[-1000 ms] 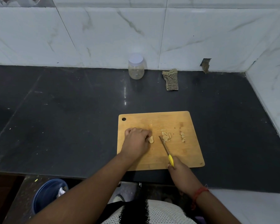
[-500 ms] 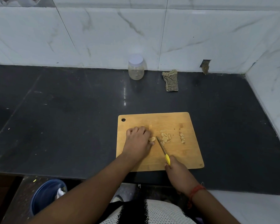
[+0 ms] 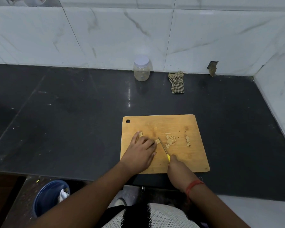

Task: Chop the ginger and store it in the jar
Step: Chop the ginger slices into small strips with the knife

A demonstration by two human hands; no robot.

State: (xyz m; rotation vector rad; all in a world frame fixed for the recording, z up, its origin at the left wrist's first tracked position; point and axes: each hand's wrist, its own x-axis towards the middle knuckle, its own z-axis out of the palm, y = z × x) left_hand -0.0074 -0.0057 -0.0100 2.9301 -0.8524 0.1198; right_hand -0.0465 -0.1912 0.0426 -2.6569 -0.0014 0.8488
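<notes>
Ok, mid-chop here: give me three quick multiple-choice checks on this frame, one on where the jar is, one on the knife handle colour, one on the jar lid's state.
1. Where does the jar stand?
A. On the cutting board
B. At the back of the counter by the wall, left of the checked cloth
C. In the blue bucket

2. What colour is the knife handle?
A. Yellow
B. Red
C. Black

3. What state is the jar in?
A. Lid off, lying beside it
B. Tipped on its side
C. Upright with its white lid on

Answers:
1 B: the jar sits against the tiled wall, with the checked cloth to its right, far from the cutting board.
2 A: the knife in the right hand shows a yellow handle.
3 C: the white lid caps the upright jar while the left hand holds the ginger.
</notes>
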